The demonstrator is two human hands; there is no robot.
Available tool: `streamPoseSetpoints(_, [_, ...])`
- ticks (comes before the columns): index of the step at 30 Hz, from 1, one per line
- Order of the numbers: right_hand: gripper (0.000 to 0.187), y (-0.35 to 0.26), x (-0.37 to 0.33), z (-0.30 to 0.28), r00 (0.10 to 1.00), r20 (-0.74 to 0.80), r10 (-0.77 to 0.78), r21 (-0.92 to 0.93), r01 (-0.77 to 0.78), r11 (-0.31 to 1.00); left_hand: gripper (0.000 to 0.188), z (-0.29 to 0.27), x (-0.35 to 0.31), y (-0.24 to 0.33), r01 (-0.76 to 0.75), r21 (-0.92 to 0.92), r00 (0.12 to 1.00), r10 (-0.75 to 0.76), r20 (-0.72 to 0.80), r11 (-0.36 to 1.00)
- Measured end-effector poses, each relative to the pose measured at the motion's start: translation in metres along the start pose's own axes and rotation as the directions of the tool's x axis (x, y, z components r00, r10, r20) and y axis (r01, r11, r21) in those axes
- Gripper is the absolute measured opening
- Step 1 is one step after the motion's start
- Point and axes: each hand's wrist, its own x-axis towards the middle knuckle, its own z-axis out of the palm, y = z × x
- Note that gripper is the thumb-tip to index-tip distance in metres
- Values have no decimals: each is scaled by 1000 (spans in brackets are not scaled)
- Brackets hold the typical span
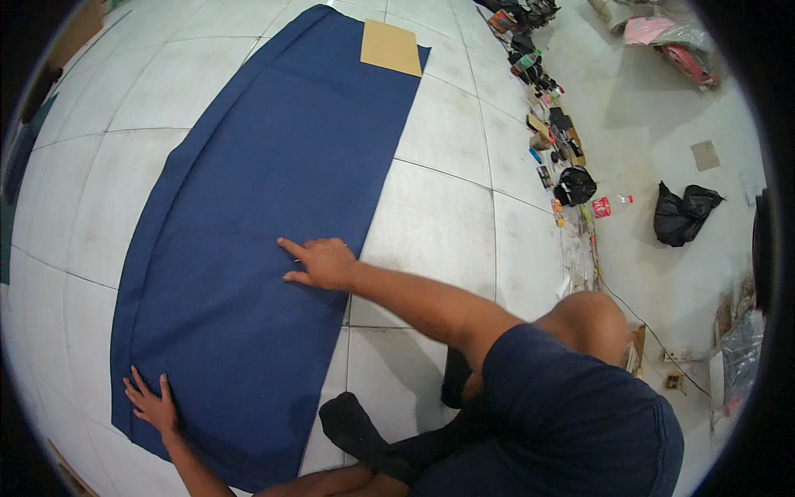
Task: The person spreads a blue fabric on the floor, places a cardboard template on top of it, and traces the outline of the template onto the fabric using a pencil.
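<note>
A long piece of dark blue cloth [257, 190] lies spread over the white tiled floor, with a fold or seam line along its left edge. My left hand [153, 404] rests flat on its near left corner, fingers spread. Over the middle of the cloth, near its right edge, is my right hand [323, 263]. Its index finger and thumb stretch out apart, while the other fingers curl around a thin, pale, stick-like thing, mostly hidden. A tan rectangular card [391, 48] lies on the cloth's far right corner.
Along the wall at right runs a row of small clutter, with a black plastic bag [575, 185] and a plastic bottle [613, 205]. Another black bag [684, 214] is farther right. My socked foot [354, 422] is beside the cloth's near right edge.
</note>
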Motion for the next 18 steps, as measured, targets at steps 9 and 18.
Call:
streamPoseSetpoints(9, [46, 115, 69, -163, 991, 117, -71, -478, 119, 870, 77, -1, -1, -17, 72, -118, 996, -64, 69, 990])
streamPoseSetpoints(18, [33, 379, 118, -221, 835, -454, 312, -281, -466, 839, 82, -62, -231, 76, 127, -304, 921, 2, 390, 944])
